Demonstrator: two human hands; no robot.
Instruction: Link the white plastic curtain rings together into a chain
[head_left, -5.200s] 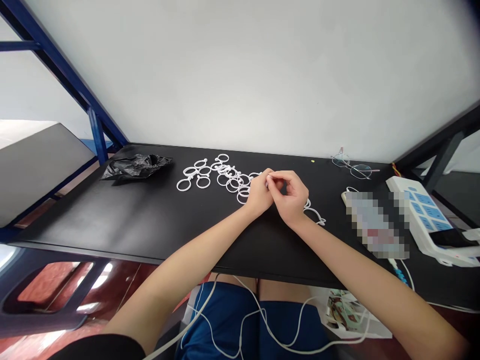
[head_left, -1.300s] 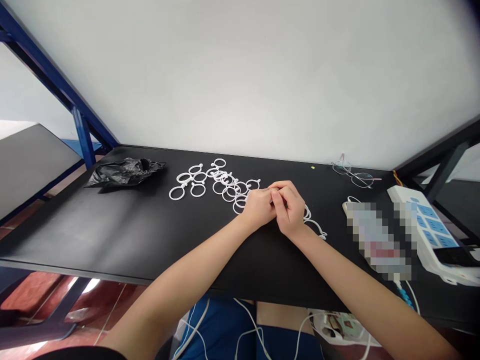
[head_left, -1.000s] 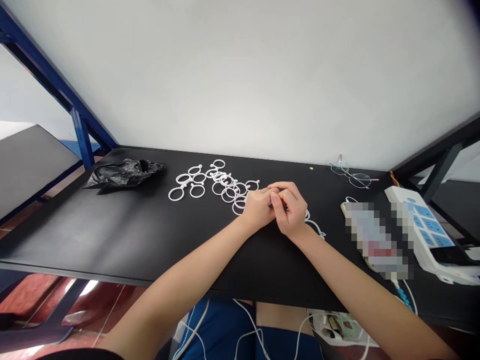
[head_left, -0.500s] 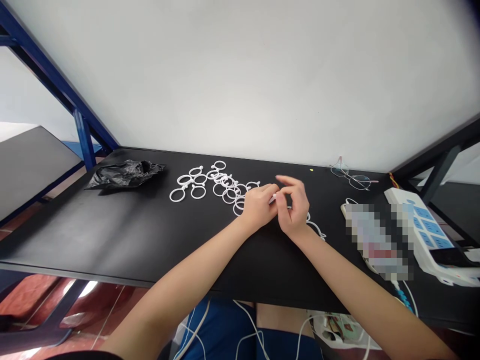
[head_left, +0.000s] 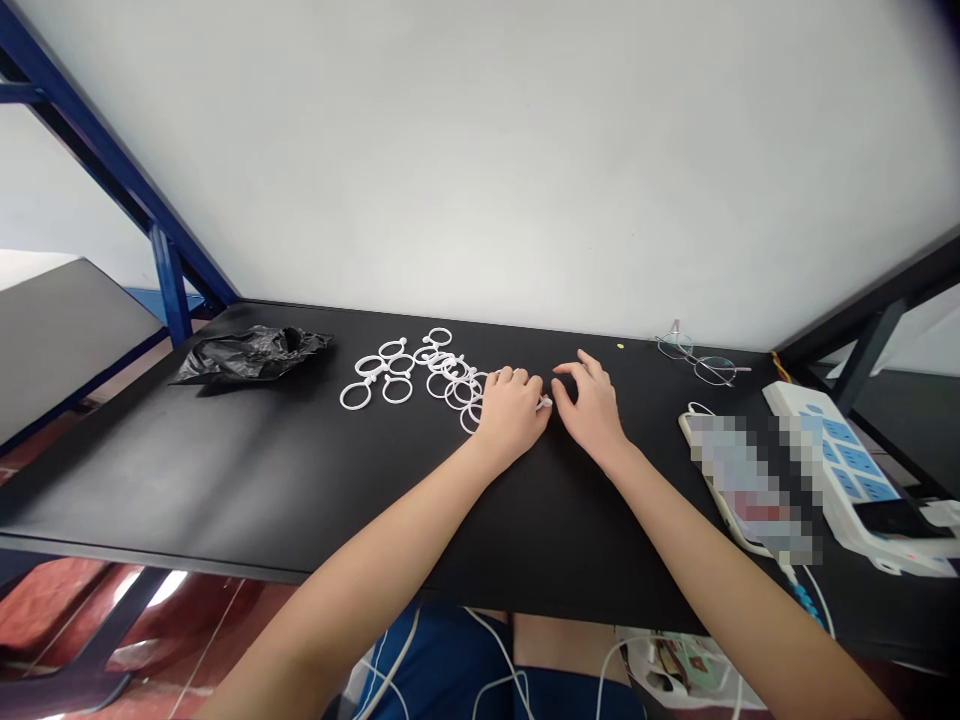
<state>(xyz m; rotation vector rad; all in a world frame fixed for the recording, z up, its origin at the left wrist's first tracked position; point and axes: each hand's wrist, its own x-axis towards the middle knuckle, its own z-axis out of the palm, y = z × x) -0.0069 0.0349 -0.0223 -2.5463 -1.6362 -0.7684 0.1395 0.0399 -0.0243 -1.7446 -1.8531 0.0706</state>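
Several white plastic rings [head_left: 397,363] lie scattered on the black table [head_left: 225,450], left of my hands. My left hand [head_left: 510,415] rests at the right end of the pile with its fingers curled, and a small white ring piece [head_left: 544,402] sticks out from under its fingertips. My right hand [head_left: 594,408] lies just to the right of it, fingers stretched out and slightly apart on the table, empty as far as I can see. The two hands are close but apart.
A crumpled black plastic bag [head_left: 251,352] lies at the far left. Glasses [head_left: 699,362] sit by the wall at the right. A blurred phone-like item [head_left: 750,470] and a white power strip [head_left: 847,455] fill the right end. White cables [head_left: 480,670] hang below the table edge.
My hands, earlier pressed together working a ring, have come apart. The right hand has opened and settled flat on the table; the left stays curled by the pile.
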